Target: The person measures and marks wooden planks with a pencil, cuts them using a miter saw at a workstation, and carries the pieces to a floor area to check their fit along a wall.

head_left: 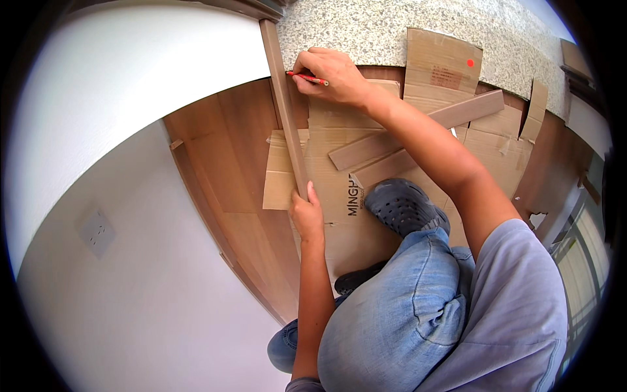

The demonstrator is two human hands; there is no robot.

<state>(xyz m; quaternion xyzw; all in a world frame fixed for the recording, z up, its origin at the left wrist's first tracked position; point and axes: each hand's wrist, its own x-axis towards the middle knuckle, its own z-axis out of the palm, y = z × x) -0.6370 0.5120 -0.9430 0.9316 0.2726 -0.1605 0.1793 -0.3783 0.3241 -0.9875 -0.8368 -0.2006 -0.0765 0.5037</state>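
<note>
A long narrow brown wooden strip runs from the wall corner at the top down toward me. Its near end is gripped by my left hand, the thumb lying along it. My right hand pinches a red pencil, whose front end meets or nearly meets the strip's right edge close to the speckled stone slab. Whether there is a mark on the wood is too small to tell.
Cardboard sheets cover much of the wooden floor. Two short brown boards lie on them, near my dark clog. A white wall with a socket stands at left. An upright cardboard flap leans against the slab.
</note>
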